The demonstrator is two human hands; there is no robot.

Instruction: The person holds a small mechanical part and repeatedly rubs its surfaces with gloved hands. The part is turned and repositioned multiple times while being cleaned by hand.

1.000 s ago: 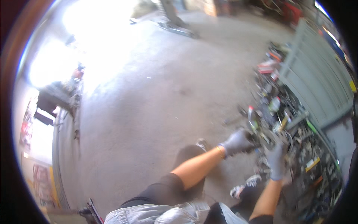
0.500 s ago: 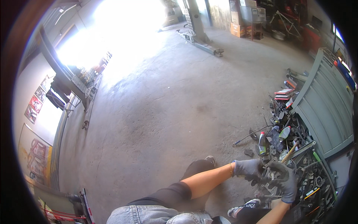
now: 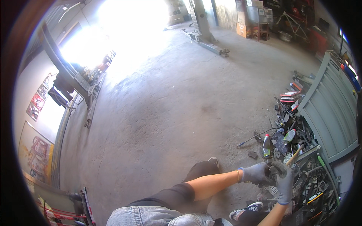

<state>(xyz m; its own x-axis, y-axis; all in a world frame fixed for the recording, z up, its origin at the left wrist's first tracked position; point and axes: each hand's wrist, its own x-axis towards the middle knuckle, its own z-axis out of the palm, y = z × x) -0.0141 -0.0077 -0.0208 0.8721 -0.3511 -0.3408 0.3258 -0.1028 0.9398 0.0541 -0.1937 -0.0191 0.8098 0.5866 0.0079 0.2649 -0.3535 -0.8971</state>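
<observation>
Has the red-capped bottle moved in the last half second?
No, the red-capped bottle keeps its place relative to the grey ribbed panel.

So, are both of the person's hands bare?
No, the left hand and the right hand are both covered by grey gloves.

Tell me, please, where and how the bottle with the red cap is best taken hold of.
I would grip the bottle around its middle, below the red cap, coming from the left: its body looks long and narrow, and the floor is more open there, while loose parts crowd its right.
</observation>
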